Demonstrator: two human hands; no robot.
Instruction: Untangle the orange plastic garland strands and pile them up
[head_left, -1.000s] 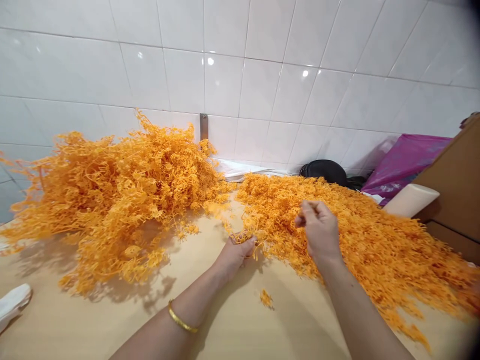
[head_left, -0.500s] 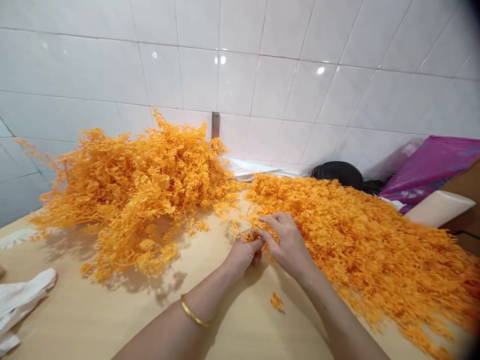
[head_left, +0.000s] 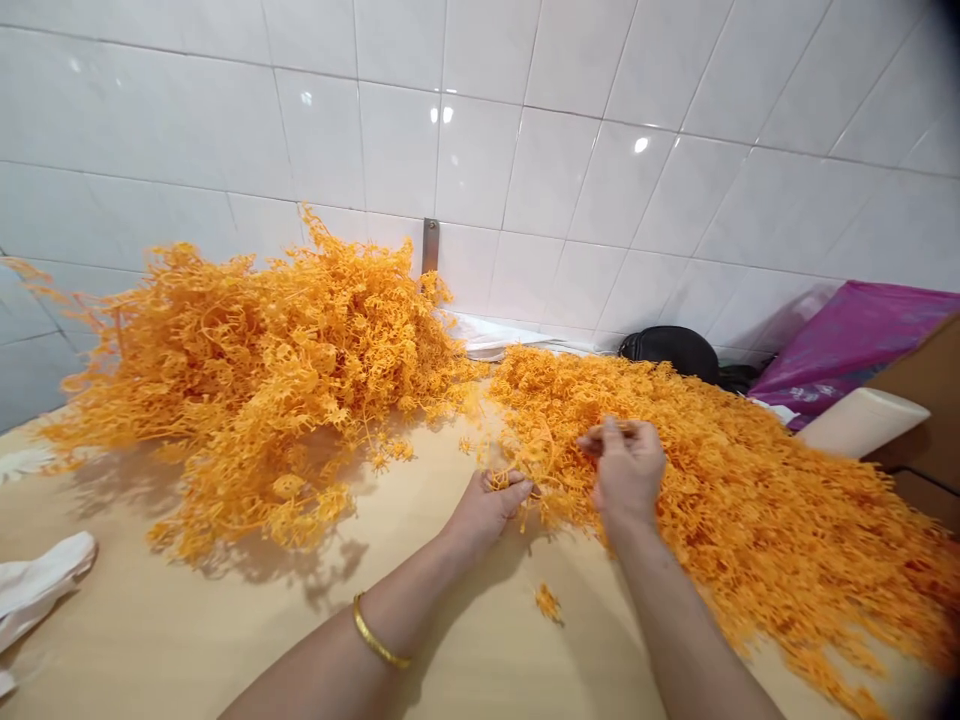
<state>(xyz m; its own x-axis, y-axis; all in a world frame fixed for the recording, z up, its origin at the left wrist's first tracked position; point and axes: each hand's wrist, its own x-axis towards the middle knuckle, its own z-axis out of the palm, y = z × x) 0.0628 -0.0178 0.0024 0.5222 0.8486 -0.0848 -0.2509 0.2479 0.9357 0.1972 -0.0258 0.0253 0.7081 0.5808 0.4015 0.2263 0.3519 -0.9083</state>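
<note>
Drawn away from the left hand (head_left: pixel 486 508) since the earlier frame, the right hand (head_left: pixel 626 472) is lifted over the right heap (head_left: pixel 750 500), fingers pinched together, on what is too blurred to tell. The left hand stays clenched on a bunch of orange sprigs (head_left: pixel 511 478) at that heap's near-left edge on the table (head_left: pixel 225 630).

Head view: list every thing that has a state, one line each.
Left hand, closed on a bunch of sprigs.
Right hand, fingers pinched shut, raised, blurred.
Tall pile, heaped and tangled, at left.
Flat pile, spread low, at right.
Loose sprig, lying alone on the table.
White cloth, limp at the left edge.
</note>
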